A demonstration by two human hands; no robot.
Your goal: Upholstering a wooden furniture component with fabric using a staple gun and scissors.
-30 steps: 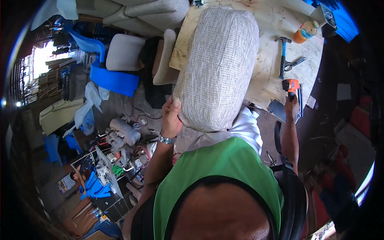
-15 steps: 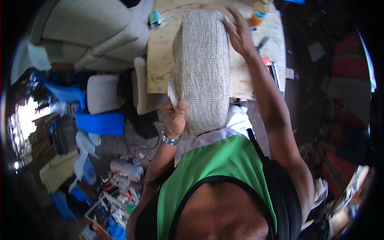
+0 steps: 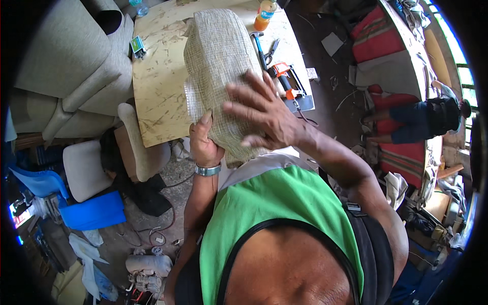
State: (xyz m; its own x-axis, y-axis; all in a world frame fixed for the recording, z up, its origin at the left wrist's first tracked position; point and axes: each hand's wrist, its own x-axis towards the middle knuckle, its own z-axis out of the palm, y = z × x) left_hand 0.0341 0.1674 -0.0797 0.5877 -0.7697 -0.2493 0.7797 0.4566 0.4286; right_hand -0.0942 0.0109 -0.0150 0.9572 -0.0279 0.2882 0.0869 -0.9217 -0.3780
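Observation:
A long block covered in beige-grey woven fabric [image 3: 221, 48], like an upholstered cushion, reaches from my lap onto the wooden table [image 3: 162, 96]. At its near left edge my left hand [image 3: 204, 145] is closed on it, thumb on top and the other fingers hidden below. Loose netted fabric hangs along that left side. My right hand [image 3: 269, 114] is over the near right part of the block with fingers spread; whether it touches the cloth I cannot tell. Right of the block lie an orange and black air tool [image 3: 285, 81] with a hose, a hammer [image 3: 258, 48] and scissors [image 3: 273, 51].
An orange drink bottle [image 3: 264, 16] stands at the table's far right, a small green box [image 3: 137, 47] at its left. Upholstered grey furniture [image 3: 61, 56] fills the far left. A blue chair [image 3: 38, 178] is lower left. Another person [image 3: 427, 116] is by red-covered furniture at right.
My right hand has come back from the block's far end to its near part. The view has shifted, so the table appears further left and the tools show. The left hand keeps its hold.

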